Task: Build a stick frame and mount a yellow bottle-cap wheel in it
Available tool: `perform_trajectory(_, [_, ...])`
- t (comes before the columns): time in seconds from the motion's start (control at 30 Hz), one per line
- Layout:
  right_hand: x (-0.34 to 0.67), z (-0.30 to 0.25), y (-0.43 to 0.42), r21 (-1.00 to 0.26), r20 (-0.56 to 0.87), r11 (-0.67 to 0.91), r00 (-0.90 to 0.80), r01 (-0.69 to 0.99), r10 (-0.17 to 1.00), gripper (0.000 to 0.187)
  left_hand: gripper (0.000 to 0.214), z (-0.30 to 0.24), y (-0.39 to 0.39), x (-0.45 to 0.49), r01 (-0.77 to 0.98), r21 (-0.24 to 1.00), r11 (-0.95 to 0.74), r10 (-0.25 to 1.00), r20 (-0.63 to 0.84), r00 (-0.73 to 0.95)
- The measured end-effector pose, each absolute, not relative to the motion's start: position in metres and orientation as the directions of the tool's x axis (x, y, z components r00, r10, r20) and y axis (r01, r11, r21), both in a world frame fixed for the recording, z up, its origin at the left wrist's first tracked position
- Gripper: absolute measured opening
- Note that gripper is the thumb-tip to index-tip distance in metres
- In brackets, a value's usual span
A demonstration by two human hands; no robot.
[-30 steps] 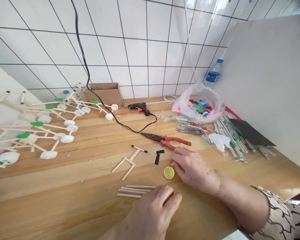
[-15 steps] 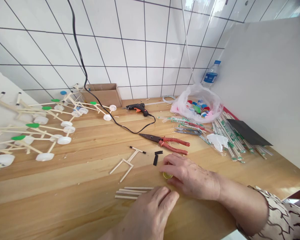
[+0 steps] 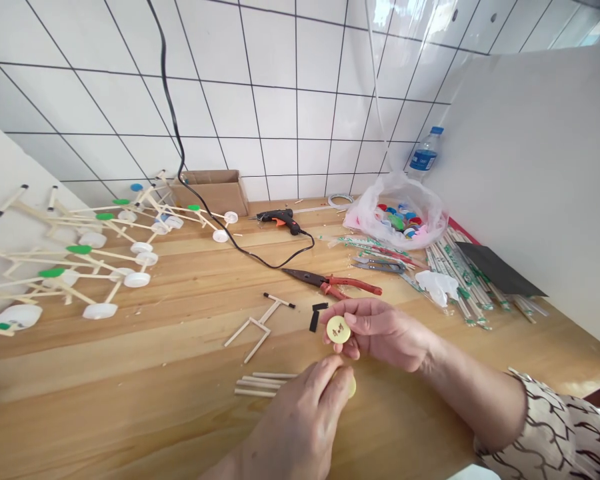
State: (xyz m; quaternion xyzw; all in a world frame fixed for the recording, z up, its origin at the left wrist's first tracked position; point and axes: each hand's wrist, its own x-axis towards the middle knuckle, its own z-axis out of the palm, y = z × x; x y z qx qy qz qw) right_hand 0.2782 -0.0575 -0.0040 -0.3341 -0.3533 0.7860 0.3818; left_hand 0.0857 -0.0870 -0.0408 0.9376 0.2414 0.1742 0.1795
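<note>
My right hand [image 3: 385, 333] is lifted just off the wooden table [image 3: 130, 373] and pinches a yellow bottle cap [image 3: 339, 329] with its top facing me. My left hand [image 3: 300, 420] is closed below it, and a second yellowish cap [image 3: 351, 386] peeks out from under its fingers. A few cut wooden sticks [image 3: 263, 383] lie just left of my left hand. A small stick frame [image 3: 260, 320] and two black strips [image 3: 316, 313] lie beyond them.
Red-handled pliers [image 3: 335, 283], a black glue gun [image 3: 279, 218] with its cord, a cardboard box [image 3: 213, 189], a bag of coloured caps [image 3: 397, 217], wrapped chopsticks [image 3: 460, 273] and a water bottle [image 3: 423, 155] lie behind. Stick-and-cap models [image 3: 80, 257] fill the left.
My right hand picked the yellow cap up from the table and turned its top toward me. My left hand shifted slightly and now covers a second cap.
</note>
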Motion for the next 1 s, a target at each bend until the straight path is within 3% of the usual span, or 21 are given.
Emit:
perform_trajectory(0.1, [0.277,-0.005,-0.058,-0.790,-0.250,-0.464,-0.482,-0.399,0.840,0.036,0.019,-0.034,-0.089,0.085,0.483,0.534,-0.694,0.690,0.302,0.658])
perform_trajectory(0.17, [0.276,-0.007,-0.060,-0.776,-0.250,-0.473,-0.484,-0.417,0.838,0.033,0.016,-0.030,-0.089,0.084,0.505,0.588,-0.632,0.764,0.361,0.535])
perform_trajectory(0.3, [0.272,-0.014,-0.065,-0.753,-0.254,-0.506,-0.523,-0.421,0.814,0.036,0.035,-0.027,-0.082,0.083,0.472,0.619,-0.628,0.776,0.452,0.439])
perform_trajectory(0.5, [0.265,-0.017,-0.067,-0.789,-0.232,-0.494,-0.566,-0.367,0.791,0.042,0.023,-0.024,-0.074,0.084,0.403,0.678,-0.615,0.779,0.447,0.438])
perform_trajectory(0.57, [0.268,-0.014,-0.065,-0.879,-0.207,-0.398,-0.542,-0.262,0.815,0.041,0.019,-0.022,-0.073,0.084,0.392,0.702,-0.595,0.793,0.432,0.429])
perform_trajectory(0.67, [0.285,-0.005,-0.054,-0.993,-0.045,-0.013,-0.274,0.119,0.961,0.030,0.015,-0.019,-0.073,0.082,0.437,0.726,-0.532,0.835,0.365,0.411])
perform_trajectory(0.73, [0.304,0.001,-0.043,-0.814,0.221,0.182,0.005,0.552,0.975,0.023,0.014,-0.018,-0.072,0.079,0.464,0.742,-0.484,0.861,0.306,0.407])
perform_trajectory(0.9, [0.361,0.002,-0.012,-0.640,0.350,0.065,0.214,0.766,0.912,0.019,0.019,-0.015,-0.068,0.073,0.402,0.834,-0.378,0.896,0.220,0.386])
perform_trajectory(1.0, [0.382,-0.012,0.001,-0.525,0.367,-0.019,0.247,0.851,0.897,0.018,0.021,-0.012,-0.064,0.070,0.331,0.887,-0.323,0.908,0.192,0.373])
